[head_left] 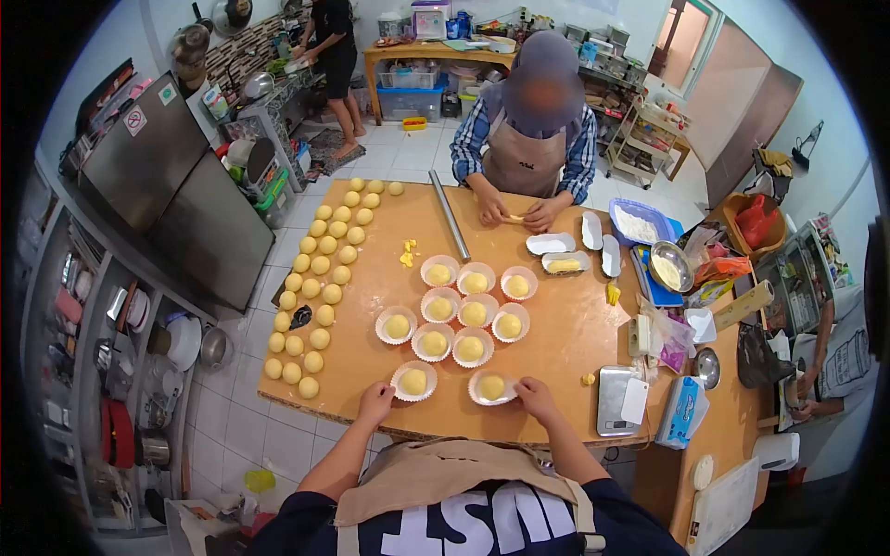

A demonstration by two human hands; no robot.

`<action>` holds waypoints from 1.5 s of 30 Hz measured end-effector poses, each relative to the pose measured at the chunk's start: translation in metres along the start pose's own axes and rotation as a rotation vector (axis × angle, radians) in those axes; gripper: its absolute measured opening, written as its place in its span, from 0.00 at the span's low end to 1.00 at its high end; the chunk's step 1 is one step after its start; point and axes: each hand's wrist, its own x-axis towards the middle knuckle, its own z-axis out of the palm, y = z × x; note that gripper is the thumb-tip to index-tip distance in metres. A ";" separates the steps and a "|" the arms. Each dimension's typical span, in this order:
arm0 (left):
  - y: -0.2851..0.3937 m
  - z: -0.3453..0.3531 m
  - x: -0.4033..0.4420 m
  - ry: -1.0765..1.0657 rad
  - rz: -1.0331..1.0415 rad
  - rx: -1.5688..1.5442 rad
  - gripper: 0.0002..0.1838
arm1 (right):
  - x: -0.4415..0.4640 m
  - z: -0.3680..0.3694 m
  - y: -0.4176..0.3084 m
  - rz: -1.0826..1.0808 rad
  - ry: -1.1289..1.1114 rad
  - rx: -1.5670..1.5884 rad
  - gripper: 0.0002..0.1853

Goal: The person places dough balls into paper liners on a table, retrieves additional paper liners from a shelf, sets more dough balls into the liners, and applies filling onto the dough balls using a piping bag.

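Note:
At the table's near edge, my left hand point(375, 403) pinches the rim of a white paper baking cup point(399, 393) with a dough ball point(413, 381) inside. My right hand point(535, 398) holds the right rim of another paper cup point(507, 398), which also carries a dough ball point(491, 386). Both cups appear to be at table level. Just beyond them, several more paper cups point(381, 335) stand grouped, each with a pale yellow dough ball.
Rows of bare dough balls point(320, 265) line the table's left side. A metal rod point(449, 215) lies toward the far edge. Opposite, a co-worker point(525, 139) handles a dough strip beside white paper trays point(551, 244). A scale point(616, 400) and tissue pack point(681, 412) sit right.

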 end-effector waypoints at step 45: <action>0.096 -0.066 0.129 0.237 0.014 -0.258 0.12 | 0.116 -0.102 -0.012 0.145 0.393 0.677 0.19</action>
